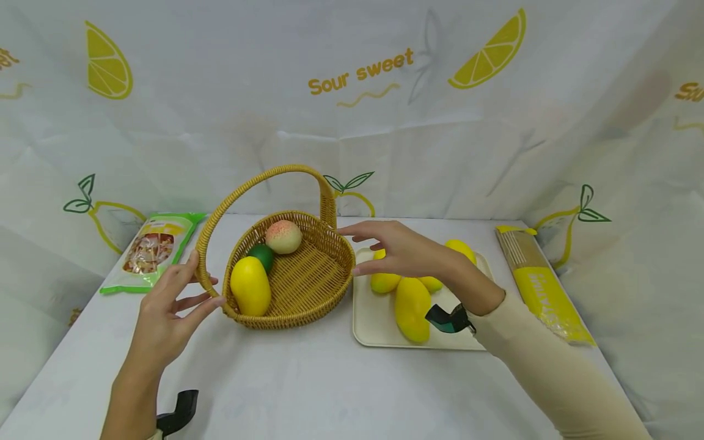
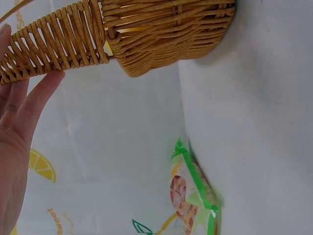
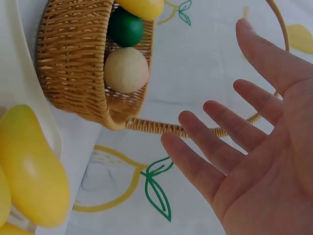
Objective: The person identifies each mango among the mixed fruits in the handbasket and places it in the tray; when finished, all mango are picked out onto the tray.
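A wicker basket (image 1: 310,275) with a tall arched handle (image 1: 258,178) stands on the white table. It holds a yellow mango (image 1: 250,286), a dark green round fruit (image 1: 263,256) and a pinkish peach (image 1: 283,237). My left hand (image 1: 165,315) grips the left foot of the handle, thumb in front and other fingers behind; the left wrist view shows fingertips at both edges of the woven strip (image 2: 54,41). My right hand (image 1: 404,249) hovers by the basket's right rim, its fingers spread and holding nothing in the right wrist view.
Right of the basket, a cream tray (image 1: 379,337) bears several mangoes (image 1: 414,310), partly behind my right forearm. A green-edged food bag (image 1: 151,252) lies at the back left. A yellow packet of long sticks (image 1: 544,284) lies at the right. A lemon-print cloth (image 1: 247,122) hangs behind.
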`<state>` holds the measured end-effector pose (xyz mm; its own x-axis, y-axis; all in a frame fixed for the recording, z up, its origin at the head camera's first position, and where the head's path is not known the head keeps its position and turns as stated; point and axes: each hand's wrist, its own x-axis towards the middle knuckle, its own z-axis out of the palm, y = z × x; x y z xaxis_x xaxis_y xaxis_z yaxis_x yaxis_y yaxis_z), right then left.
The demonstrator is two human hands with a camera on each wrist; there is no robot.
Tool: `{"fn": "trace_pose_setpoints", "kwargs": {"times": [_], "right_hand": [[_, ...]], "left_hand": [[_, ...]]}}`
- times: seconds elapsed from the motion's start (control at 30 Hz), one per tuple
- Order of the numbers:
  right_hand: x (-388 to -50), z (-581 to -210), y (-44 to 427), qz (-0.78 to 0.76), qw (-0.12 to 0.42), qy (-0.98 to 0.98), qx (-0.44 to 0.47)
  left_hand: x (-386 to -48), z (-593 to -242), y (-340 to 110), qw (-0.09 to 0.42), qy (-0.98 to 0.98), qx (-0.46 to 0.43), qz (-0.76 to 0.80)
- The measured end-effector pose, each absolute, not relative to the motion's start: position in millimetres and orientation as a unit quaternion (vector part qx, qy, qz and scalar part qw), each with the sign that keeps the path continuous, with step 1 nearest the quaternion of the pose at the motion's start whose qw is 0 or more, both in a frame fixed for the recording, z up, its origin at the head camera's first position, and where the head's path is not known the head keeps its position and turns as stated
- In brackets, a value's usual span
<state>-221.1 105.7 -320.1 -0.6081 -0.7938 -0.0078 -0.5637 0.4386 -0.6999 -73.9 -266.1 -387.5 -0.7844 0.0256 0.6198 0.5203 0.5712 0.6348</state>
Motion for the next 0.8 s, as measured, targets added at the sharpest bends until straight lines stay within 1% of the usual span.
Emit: {"fn": "trace_pose_setpoints", "kwargs": {"times": [0.3,0.6,0.8], "right_hand": [[-221.8,-326.8,83.4,-0.338,0.188,0.819,-0.424],[-218.6,-336.2,64.1,-0.332,0.176,0.804,-0.461],[-216.8,-339.3,54.1,-0.338,0.176,0.801,-0.461]], "left_hand": [[-73.0,-385.3,-265.7,0.275,-0.85,-0.15,-0.424],[-73.0,-386.0,-265.3,0.28,-0.848,-0.155,-0.422],[-73.2,-387.1,-266.1,0.283,-0.845,-0.156,-0.425]]}}
